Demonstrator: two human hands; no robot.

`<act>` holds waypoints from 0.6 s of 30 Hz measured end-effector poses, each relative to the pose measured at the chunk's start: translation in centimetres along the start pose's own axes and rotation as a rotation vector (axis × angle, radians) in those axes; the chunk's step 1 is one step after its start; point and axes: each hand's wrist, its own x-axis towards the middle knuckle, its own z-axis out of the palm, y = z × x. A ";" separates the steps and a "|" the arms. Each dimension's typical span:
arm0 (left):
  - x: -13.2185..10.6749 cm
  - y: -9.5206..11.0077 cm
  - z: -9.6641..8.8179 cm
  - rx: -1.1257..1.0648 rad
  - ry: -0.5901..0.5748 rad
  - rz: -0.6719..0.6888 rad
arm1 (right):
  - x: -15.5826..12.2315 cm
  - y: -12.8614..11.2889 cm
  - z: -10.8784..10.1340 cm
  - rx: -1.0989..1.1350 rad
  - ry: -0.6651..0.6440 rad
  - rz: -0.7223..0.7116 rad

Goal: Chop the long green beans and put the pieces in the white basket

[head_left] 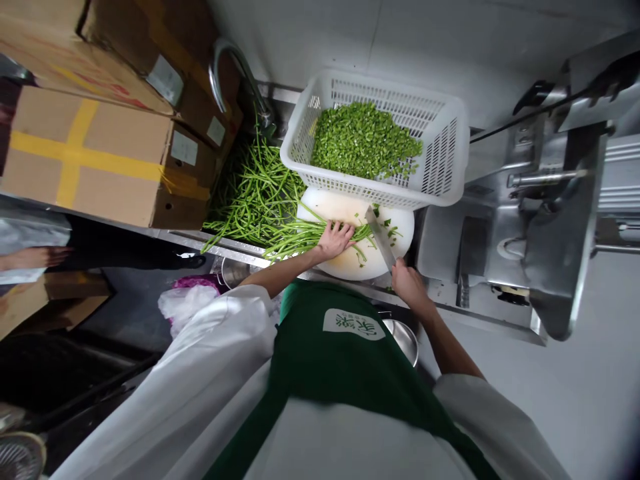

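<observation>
A bunch of long, thin green vegetable stems (303,239) lies across a round white cutting board (337,268). My left hand (336,240) presses down over the bunch and holds it against the board, its fingers pointing toward the basket. In my right hand (409,285) is the handle of a kitchen knife (381,238). Its broad blade slants across the right part of the board, just beyond the stem ends. Small leafy scraps (393,232) lie around the blade. A big pile of uncut stems (255,190) spreads out left of the board.
Behind the board, a white plastic basket (455,153) holds chopped green pieces (365,140). Cardboard boxes (95,157) and a faucet (235,67) stand left. On the right is a metal slicing machine (500,227). Another person's hand (37,259) shows at far left.
</observation>
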 end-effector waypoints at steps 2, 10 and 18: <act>-0.1 -0.1 0.0 -0.016 0.014 0.011 | 0.9 -0.5 0.2 0.009 -0.023 0.005; -0.5 0.4 -0.9 -0.141 0.141 -0.105 | 1.9 -0.5 0.7 0.049 -0.002 0.035; 2.1 5.0 -1.4 -0.070 0.057 0.202 | 1.9 -0.5 0.6 0.050 0.005 0.050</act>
